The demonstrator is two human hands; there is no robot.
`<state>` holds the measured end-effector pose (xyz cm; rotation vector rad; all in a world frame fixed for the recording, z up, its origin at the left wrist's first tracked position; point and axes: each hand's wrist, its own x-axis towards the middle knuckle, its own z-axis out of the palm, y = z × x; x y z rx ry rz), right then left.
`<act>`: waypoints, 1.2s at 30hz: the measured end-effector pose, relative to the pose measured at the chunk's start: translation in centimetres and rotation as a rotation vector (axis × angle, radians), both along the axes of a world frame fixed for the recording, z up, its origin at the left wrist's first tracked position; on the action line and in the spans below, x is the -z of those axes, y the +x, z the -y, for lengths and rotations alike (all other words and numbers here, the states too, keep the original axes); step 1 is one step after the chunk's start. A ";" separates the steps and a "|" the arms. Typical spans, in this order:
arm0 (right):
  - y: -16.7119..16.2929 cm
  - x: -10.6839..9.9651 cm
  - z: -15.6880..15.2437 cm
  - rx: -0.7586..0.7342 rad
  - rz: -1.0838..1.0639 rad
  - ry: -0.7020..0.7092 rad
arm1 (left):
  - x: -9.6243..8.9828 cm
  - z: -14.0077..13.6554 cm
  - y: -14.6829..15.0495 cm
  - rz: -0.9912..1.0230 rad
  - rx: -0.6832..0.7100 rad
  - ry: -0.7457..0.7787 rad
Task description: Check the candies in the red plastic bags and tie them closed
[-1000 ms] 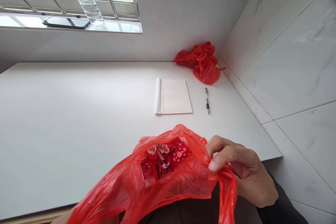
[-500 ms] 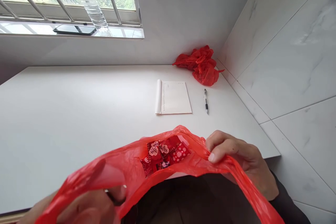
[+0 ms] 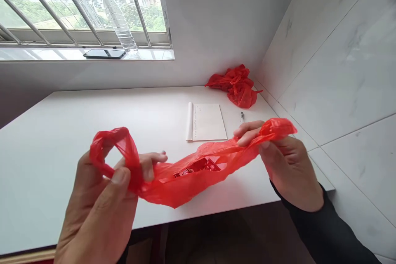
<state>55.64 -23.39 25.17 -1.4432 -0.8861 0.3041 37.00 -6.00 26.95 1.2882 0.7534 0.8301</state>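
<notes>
A thin red plastic bag [image 3: 185, 189] stretches between my two hands above the front edge of the table. My left hand [image 3: 103, 202] is closed on one looped handle, its fingers passing through and around the plastic. On the other side my right hand [image 3: 275, 148] pinches the opposite handle between thumb and fingers. Through the narrowed mouth I see several small red wrapped packets [image 3: 201, 166] with white and pink printing; the lower part of the bag's contents is hidden.
An open notepad [image 3: 208, 121] lies on the white table [image 3: 139, 111], beside a pen [image 3: 242, 116] partly covered by my right hand. Crumpled red bags [image 3: 238, 84] rest in the back corner. On the windowsill are a phone [image 3: 104, 54] and a water bottle [image 3: 119, 20].
Both handles have come up and the bag's mouth has drawn narrower, showing less of the packets. My left hand has risen into clear view. The camera view has tilted up slightly.
</notes>
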 end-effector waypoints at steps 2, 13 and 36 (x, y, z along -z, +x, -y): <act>-0.2 0.1 -0.4 -0.025 -0.027 0.038 | -0.1 0.5 0.5 0.021 0.078 0.004; -2.8 0.9 -3.8 -0.404 0.049 -0.277 | 1.3 2.0 3.4 -0.202 0.456 0.051; -2.5 1.8 -3.5 -0.246 0.261 0.064 | 2.6 -1.0 2.1 -0.212 0.700 -0.062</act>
